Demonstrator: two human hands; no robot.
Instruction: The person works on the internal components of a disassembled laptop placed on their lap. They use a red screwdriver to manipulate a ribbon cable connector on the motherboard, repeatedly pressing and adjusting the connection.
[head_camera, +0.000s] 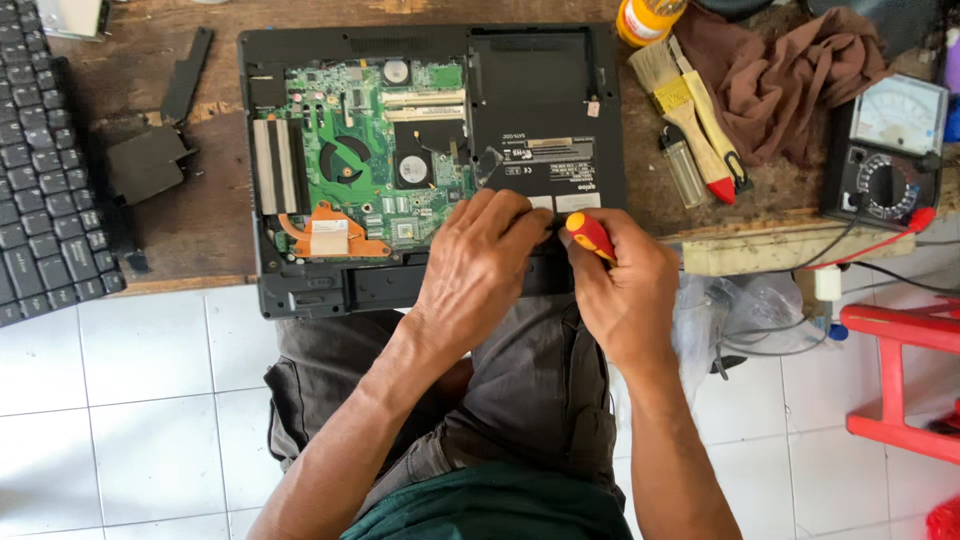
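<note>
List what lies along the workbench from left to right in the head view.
Black keyboard → loose black cover panels → opened laptop with its green circuit board → paintbrush → brown cloth → analog multimeter.

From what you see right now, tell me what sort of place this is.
Probably a small electronics repair bench: an opened laptop with its circuit board bare, a dial meter, and a screwdriver in the right hand.
</note>
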